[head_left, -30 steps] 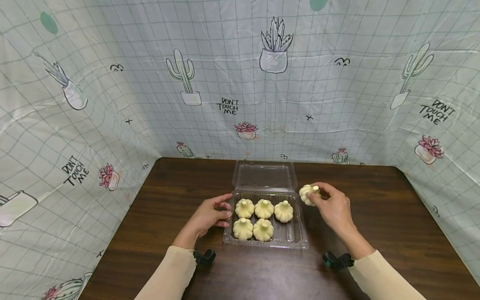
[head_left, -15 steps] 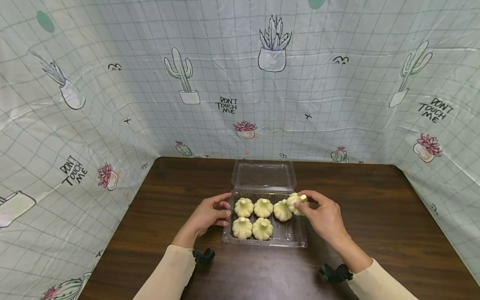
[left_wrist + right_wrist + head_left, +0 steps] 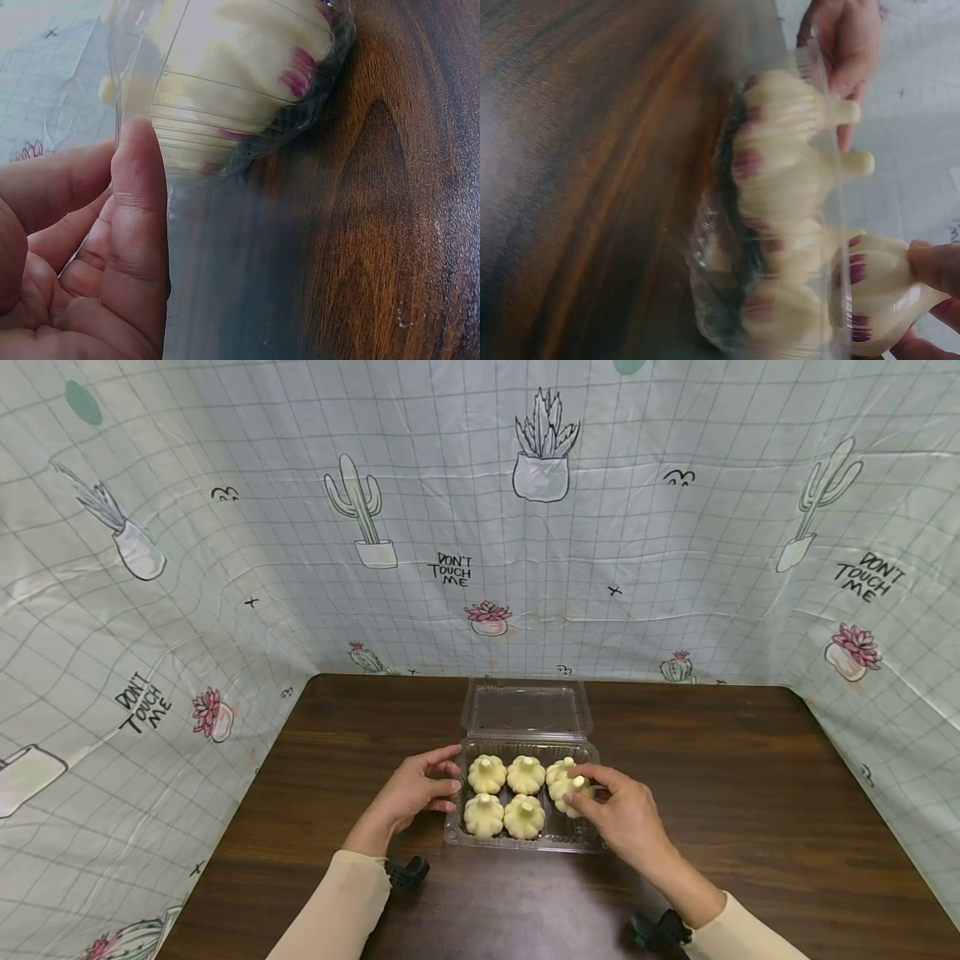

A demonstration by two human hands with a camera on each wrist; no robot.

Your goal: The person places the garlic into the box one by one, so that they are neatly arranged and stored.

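My right hand point(image 3: 628, 817) pinches a garlic bulb point(image 3: 572, 797) between thumb and fingers, over the right part of a clear plastic box point(image 3: 517, 844). The held bulb partly covers another one at the back right of the box. In the right wrist view the gripped garlic bulb point(image 3: 885, 289), cream with purplish streaks, is level with the box's rim, stem towards the fingers. Several garlic bulbs point(image 3: 525, 817) sit stem up in the box, in two rows. My left hand point(image 3: 411, 790) touches the box's left side with thumb and fingers extended; its thumb point(image 3: 139, 217) lies against the wall.
The box's hinged lid point(image 3: 528, 708) lies open behind it on the dark wood table point(image 3: 360, 718). A pale grid-patterned cloth point(image 3: 450, 510) with plant drawings hangs round the table's back and sides. Dark bands point(image 3: 407, 872) circle both wrists.
My right hand has carried the garlic bulb left and towards me, from outside the box's right side to above its right part. The left hand has stayed at the box's left side.
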